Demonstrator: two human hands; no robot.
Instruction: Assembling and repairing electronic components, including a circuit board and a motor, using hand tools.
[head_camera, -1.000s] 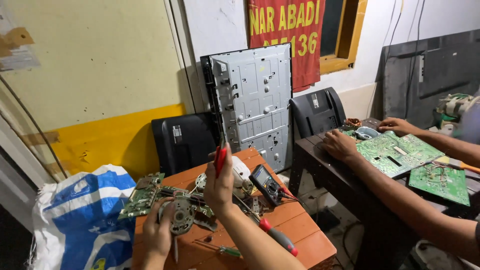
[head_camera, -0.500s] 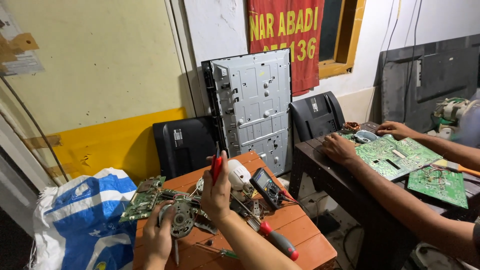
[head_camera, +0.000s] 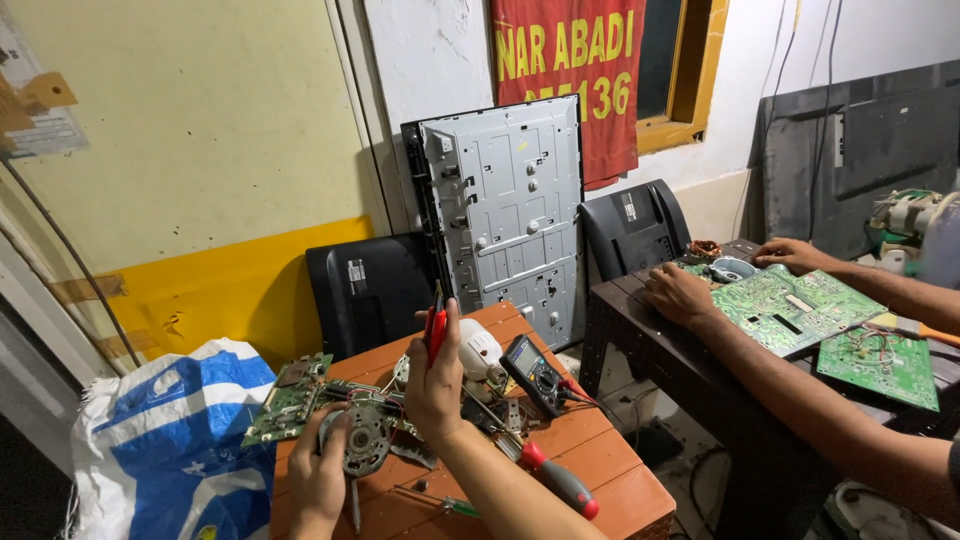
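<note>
Now the right hand (head_camera: 434, 385) grips red-handled pliers (head_camera: 437, 328) upright, tips skyward, while the left hand (head_camera: 322, 478) clasps a grey motor (head_camera: 366, 439).

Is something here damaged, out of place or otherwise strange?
Mostly taken-apart things. A screen panel leans bare-backed against the wall, its metal plate exposed. Loose circuit boards and parts crowd the orange table. The left hand rests on a bare motor; the right hand holds red pliers.
</note>
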